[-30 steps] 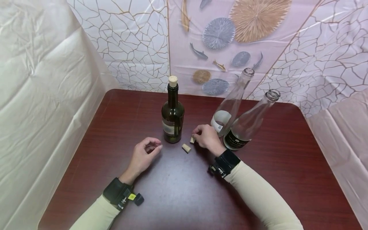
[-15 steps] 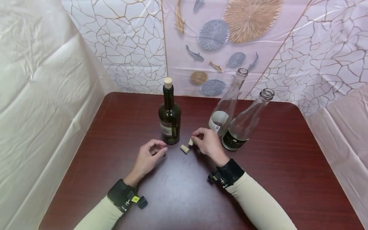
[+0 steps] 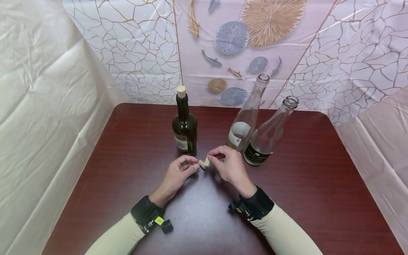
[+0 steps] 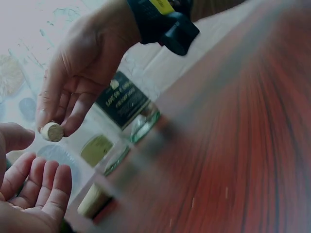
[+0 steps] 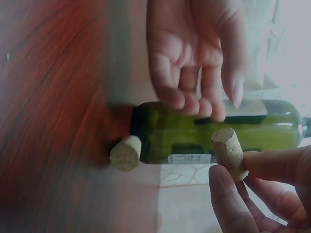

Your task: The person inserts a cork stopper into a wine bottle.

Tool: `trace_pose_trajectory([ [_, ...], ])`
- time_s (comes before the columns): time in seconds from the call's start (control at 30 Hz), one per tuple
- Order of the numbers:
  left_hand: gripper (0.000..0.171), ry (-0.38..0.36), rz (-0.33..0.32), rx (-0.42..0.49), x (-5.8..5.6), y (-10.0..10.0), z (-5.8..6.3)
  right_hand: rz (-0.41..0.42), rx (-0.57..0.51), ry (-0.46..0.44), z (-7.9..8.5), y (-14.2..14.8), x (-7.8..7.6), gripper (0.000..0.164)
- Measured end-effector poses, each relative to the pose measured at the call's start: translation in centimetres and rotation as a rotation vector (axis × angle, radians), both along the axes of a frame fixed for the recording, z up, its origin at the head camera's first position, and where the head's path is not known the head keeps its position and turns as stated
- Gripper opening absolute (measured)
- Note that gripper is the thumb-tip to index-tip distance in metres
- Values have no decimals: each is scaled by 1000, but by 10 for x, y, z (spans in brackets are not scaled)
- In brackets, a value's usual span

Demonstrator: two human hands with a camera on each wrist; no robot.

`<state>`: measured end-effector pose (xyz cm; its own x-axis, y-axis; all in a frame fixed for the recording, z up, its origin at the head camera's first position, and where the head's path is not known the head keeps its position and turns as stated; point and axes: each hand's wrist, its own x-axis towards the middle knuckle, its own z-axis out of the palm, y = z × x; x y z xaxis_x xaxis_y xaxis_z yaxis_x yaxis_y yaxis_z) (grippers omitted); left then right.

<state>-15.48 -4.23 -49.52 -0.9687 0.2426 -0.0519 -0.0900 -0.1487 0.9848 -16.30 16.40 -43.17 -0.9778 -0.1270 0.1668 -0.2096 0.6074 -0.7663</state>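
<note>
Between thumb and fingers, my right hand (image 3: 230,166) pinches a wine cork (image 5: 228,153), lifted off the table in the right wrist view. My left hand (image 3: 179,173) is close by on the left, its fingers loosely bent with nothing in them. A second cork (image 5: 126,153) lies on the table, just past the left fingertips in the head view. Behind the left hand stands a dark green wine bottle (image 3: 185,127) with a cork stopper (image 3: 181,91) in its mouth.
Right of the green bottle stand two clear glass bottles without stoppers: one with a white label (image 3: 239,131), one with a black label (image 3: 256,155). The dark red table (image 3: 143,127) meets a patterned sheet (image 3: 143,53) at its back edge.
My right hand has raised its cork from the table and brought it left. The left hand has moved right, towards the lying cork. The head view has shifted slightly.
</note>
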Motion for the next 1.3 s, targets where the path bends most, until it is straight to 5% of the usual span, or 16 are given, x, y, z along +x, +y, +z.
trace_pose_trajectory([
  [0.27,11,-275,-113,348,0,17,6,-1,-53,32,6,1,13,8],
  [0.53,16,-353,-151,480,1,26,8,-16,-118,31,3,-1,20,8],
  [0.9,17,-314,-161,468,1,29,6,-5,-181,35,1,3,22,10],
  [1.3,21,-140,-149,184,-4,16,14,-13,-247,-66,12,28,17,13],
])
